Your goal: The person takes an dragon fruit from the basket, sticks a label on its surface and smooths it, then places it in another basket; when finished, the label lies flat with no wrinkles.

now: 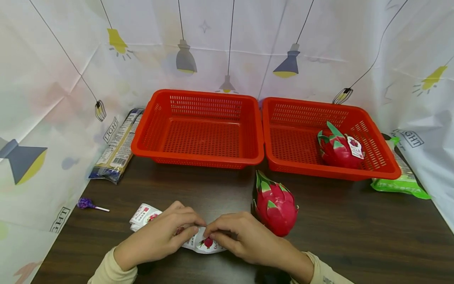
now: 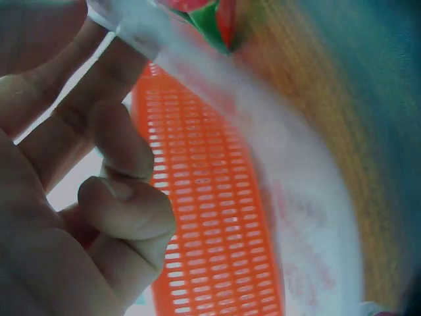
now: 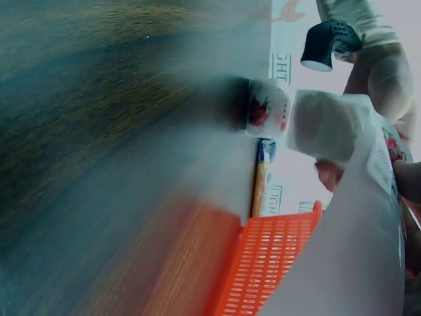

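A white strip of dragon fruit stickers (image 1: 193, 243) stretches between both hands, low over the dark table. My left hand (image 1: 164, 232) holds the strip near its middle, thumb and index finger bent together; its folded end (image 1: 142, 215) sticks out to the left. With thumb and forefinger, my right hand (image 1: 248, 238) pinches the strip beside a printed sticker. Just beyond the right hand lies a red dragon fruit (image 1: 276, 209) with green-tipped scales. In the left wrist view the strip (image 2: 309, 230) is a blurred pale band. The right wrist view shows the strip's plain backing (image 3: 342, 250).
Two red plastic baskets stand at the back: the left basket (image 1: 196, 159) and the right basket (image 1: 315, 171). A stickered dragon fruit (image 1: 340, 152) lies in the right one. At left are a long packet (image 1: 118, 146) and a purple lollipop (image 1: 86, 203); a green packet (image 1: 400, 181) is at far right.
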Motion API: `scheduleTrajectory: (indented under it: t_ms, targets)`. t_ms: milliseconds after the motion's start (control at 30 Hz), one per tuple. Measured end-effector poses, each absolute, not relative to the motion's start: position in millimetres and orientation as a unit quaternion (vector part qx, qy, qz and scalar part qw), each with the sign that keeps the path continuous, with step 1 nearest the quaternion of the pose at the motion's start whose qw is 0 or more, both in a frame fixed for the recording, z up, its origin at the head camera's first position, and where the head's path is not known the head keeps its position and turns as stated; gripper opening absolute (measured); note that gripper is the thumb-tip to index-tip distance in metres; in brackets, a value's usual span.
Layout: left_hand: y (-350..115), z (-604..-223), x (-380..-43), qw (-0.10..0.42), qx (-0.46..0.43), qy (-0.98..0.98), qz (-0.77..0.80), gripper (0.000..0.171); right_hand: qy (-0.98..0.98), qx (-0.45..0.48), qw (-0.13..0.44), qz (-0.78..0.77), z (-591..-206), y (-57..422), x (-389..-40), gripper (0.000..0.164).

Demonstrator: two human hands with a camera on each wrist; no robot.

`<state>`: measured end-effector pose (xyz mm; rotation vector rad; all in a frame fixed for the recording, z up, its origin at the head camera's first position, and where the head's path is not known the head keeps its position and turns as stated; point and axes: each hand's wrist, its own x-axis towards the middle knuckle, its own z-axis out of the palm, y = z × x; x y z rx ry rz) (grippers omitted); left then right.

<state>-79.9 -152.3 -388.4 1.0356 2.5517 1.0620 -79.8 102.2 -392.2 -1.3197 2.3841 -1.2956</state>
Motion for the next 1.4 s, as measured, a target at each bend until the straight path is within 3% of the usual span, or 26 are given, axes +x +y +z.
scheduleTrajectory:
  t_ms: [133, 400, 733, 933, 1200, 1400]
  targets:
    - [-150.5, -390.4, -83.5, 0.116, 0.335, 0.861, 0.364, 0.010, 0.790, -0.438, 0.056, -0.426, -393.7, 102.9, -78.8, 0.013]
    - [-147.1, -395.8, -92.4, 0.145, 0.313, 0.881, 0.322, 0.008, 0.800, -0.405, 0.053, -0.439, -394.6, 108.4, -69.6, 0.008]
    - [-145.8, -419.2, -100.5, 0.101, 0.282, 0.930, 0.214, 0.010, 0.771, -0.371, 0.016, -0.517, -395.2, 137.7, -59.6, 0.020]
    - [-142.4, -426.1, -101.8, 0.073, 0.247, 0.953, 0.161, 0.015, 0.788, -0.250, -0.014, -0.562, -385.1, 182.4, -53.1, 0.028]
    - [-143.1, -427.3, -101.3, 0.072, 0.237, 0.960, 0.135, 0.026, 0.828, -0.006, -0.027, -0.559, -383.5, 243.1, -61.1, 0.012]
    - [-142.7, -427.2, -101.0, 0.063, 0.244, 0.959, 0.130, 0.027, 0.813, 0.051, -0.012, -0.580, -396.7, 249.4, -78.2, 0.022]
